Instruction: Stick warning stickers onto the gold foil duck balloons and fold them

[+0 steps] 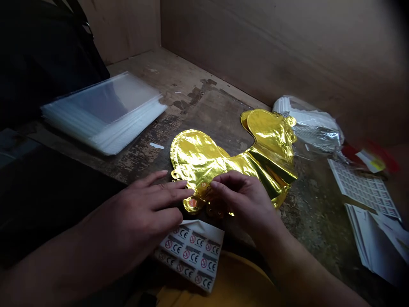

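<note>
A gold foil balloon [196,153], flat and uninflated with rounded lobes, lies on the worn wooden table. My right hand [244,196] is closed in a pinch at its near edge, holding a small sticker [205,186] against or just above the foil. Whether the sticker touches is hard to tell. My left hand [140,209] stretches its fingers toward the balloon's near left lobe. Under its thumb it grips a sticker sheet [191,256] printed with CE marks and red prohibition symbols. Part of that sheet is hidden by the hand.
A stack of clear plastic sleeves [105,111] is at the left of the table [211,104]. At the right are a clear-wrapped white bundle [306,123], another label sheet [366,187], folded white papers [370,243] and a red item [383,157]. Below hangs a yellow surface [236,277].
</note>
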Tool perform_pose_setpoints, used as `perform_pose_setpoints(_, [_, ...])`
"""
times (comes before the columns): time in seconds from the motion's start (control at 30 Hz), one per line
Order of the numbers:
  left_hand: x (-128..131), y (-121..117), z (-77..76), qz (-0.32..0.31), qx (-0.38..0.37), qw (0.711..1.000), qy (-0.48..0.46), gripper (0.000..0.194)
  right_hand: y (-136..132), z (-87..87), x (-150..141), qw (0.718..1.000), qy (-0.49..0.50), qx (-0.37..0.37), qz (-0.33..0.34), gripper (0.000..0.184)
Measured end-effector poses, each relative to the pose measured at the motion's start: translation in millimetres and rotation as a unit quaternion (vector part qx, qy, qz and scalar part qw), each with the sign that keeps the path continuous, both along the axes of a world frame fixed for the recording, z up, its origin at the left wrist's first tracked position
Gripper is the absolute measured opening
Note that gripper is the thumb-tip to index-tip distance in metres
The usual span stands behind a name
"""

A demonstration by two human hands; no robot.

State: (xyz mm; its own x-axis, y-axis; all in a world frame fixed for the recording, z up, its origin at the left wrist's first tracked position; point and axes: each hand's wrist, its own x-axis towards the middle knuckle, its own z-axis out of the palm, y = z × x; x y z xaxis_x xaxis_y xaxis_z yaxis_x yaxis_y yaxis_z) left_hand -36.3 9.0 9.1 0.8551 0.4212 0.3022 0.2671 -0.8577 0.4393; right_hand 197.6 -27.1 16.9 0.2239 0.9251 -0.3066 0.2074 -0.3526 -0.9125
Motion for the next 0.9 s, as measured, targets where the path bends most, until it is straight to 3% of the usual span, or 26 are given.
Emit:
perform_pose_setpoints(0.2, [10.9, 11.3, -18.0, -0.037, -0.023, 0.997, 0.058, 0.028, 2.3, -12.7, -7.3, 0.996, 0.043, -0.083, -0.012, 0.024])
perform_pose_setpoints(0.53, [6.7, 7.2, -26.7, -0.044, -0.039, 0.997, 0.06, 0.041, 5.6, -7.2, -9.4, 0.99, 0.05, -0.127, 0.021, 0.025])
perform_pose_setpoints(0.77, [6.9, 5.4, -31.6, -0.028, -0.024, 0.998, 0.046, 0.02, 3.9, -11.4, -10.6, 0.993, 0.02, -0.114, 0.024, 0.023])
perform_pose_setpoints(0.9, [6.3, 5.4, -31.9, -0.029, -0.02, 0.998, 0.052, 0.019, 3.1, -13.1, -11.9, 0.995, 0.003, -0.099, 0.031, 0.023])
